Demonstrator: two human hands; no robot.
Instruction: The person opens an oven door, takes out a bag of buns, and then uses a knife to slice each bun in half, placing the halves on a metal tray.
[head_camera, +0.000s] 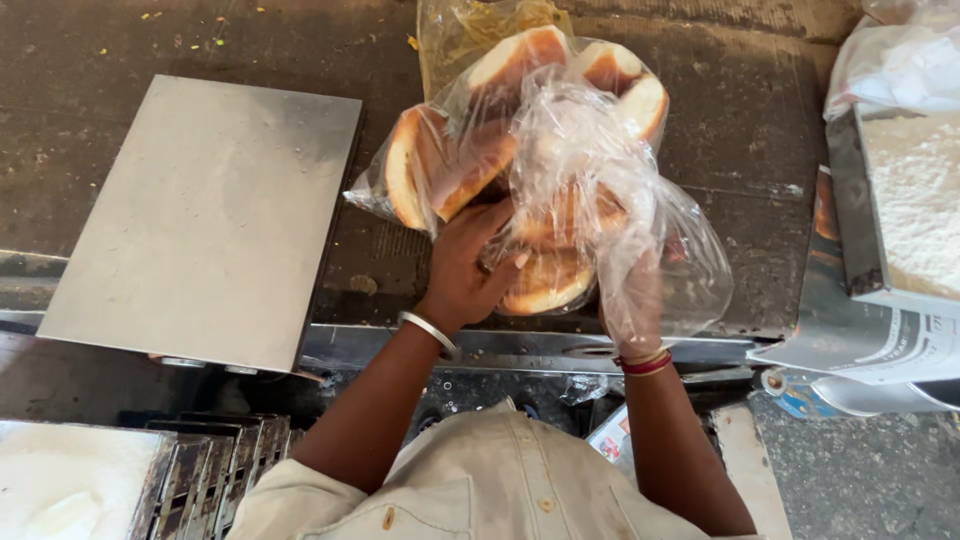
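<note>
The left hand (468, 262) grips the clear plastic bag (640, 250) of bread buns (440, 165), while the right hand (632, 300) sits inside it, its grasp impossible to tell.

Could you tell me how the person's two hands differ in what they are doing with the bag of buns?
The left hand is bare and grips the clear plastic bag from outside; the right hand sits inside the plastic, veiled by it. The left wrist wears a metal bangle, the right a red band. Both touch the bag of buns.

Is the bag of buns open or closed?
Open: the right hand is inside the clear plastic bag, seen through the film, while the left hand holds the buns from outside.
</note>
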